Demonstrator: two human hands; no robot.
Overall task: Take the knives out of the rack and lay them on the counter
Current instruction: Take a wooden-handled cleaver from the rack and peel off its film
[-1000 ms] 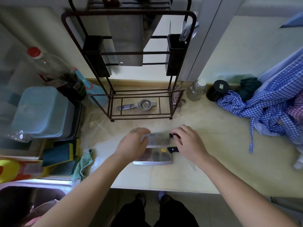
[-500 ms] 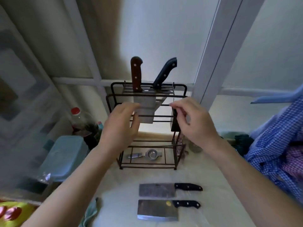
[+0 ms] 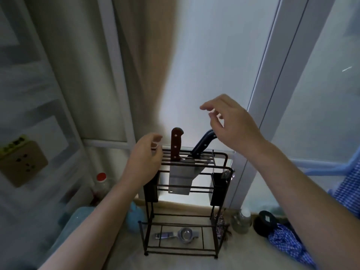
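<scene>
A dark wire rack [image 3: 224, 207] stands on the counter against the wall. Two knives stick up from its top slots: a cleaver with a brown riveted handle [image 3: 176, 145] and wide steel blade [image 3: 180, 180], and a black-handled knife [image 3: 202, 144] leaning right. My left hand [image 3: 145, 162] hovers open just left of the brown handle, apart from it. My right hand [image 3: 231, 123] is open above the black handle, fingers spread, holding nothing. The knives laid on the counter are out of view.
A metal strainer [image 3: 185, 233] lies on the rack's bottom shelf. A red-capped bottle [image 3: 100, 184] and blue tub [image 3: 78, 221] sit left. A glass jar [image 3: 241, 221], black lid [image 3: 264, 223] and blue checked cloth [image 3: 288, 244] sit right. A wall socket [image 3: 21, 160] is far left.
The view tilted up from the counter, so the two laid cleavers left the frame. Both hands rose from rack height to the knife handles at the top, the right hand higher.
</scene>
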